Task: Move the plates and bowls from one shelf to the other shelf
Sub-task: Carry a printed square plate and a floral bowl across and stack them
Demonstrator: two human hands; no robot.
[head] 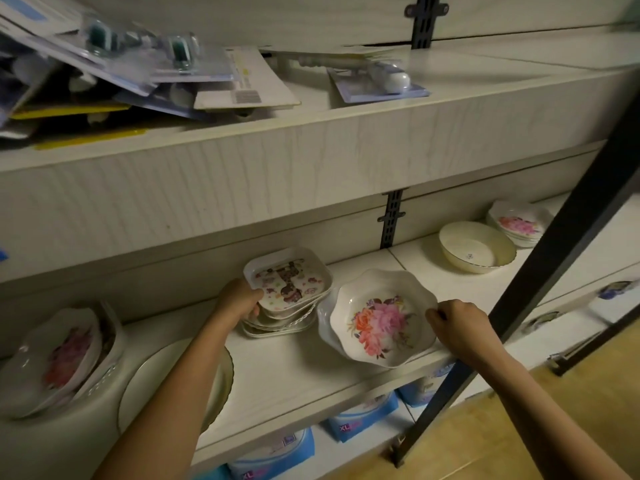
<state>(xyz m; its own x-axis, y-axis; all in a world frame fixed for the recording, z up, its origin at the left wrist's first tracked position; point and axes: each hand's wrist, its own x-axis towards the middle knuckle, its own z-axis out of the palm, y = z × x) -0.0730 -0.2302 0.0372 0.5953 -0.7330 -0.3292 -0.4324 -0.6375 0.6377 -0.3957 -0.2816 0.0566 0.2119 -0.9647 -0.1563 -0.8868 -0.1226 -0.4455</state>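
Observation:
My left hand (242,301) grips the left edge of a stack of square plates (289,289) with a cartoon print, on the middle shelf (287,372). My right hand (457,322) pinches the right rim of a scalloped floral bowl (381,317), which sits tilted on other bowls near the shelf's front edge. A round gold-rimmed plate (152,372) lies partly under my left forearm. At the far left rests a pile of floral bowls (59,358). To the right stand a plain cream bowl (476,245) and another floral bowl stack (517,225).
The upper shelf (311,133) holds blister-packed goods (138,64) and a packaged white item (384,79). A dark metal post (512,306) slants across the right side. Blue-and-white packs (360,415) sit below the middle shelf. Wooden floor (519,427) lies at lower right.

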